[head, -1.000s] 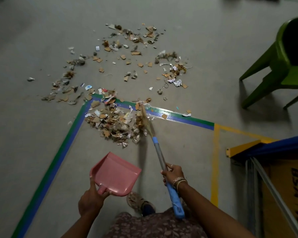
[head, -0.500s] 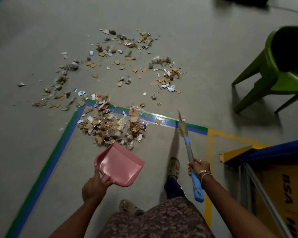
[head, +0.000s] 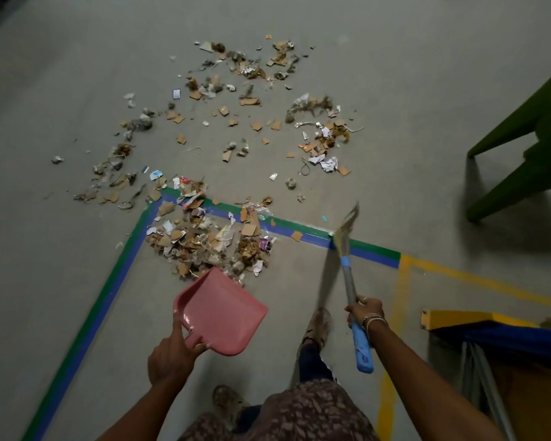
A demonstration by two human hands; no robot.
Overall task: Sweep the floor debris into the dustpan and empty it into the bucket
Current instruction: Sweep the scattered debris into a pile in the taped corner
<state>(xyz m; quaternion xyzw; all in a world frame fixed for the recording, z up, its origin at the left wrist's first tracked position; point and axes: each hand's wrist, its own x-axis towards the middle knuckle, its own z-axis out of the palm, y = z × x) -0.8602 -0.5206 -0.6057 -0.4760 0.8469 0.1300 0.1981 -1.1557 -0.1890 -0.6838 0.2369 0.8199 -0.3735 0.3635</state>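
Dustpan at the pile's 6 o'clock, broom raised at its 3 o'clock.
One pink dustpan (head: 223,313) is held by its handle in the left grip (head: 172,358), one broom (head: 350,281) in the right grip (head: 366,313). One gathered pile (head: 204,243) and an uncounted scatter (head: 252,122) at 12 o'clock are seen; no bucket. Scraps could be pushed under the pan should its lip be left off the floor.
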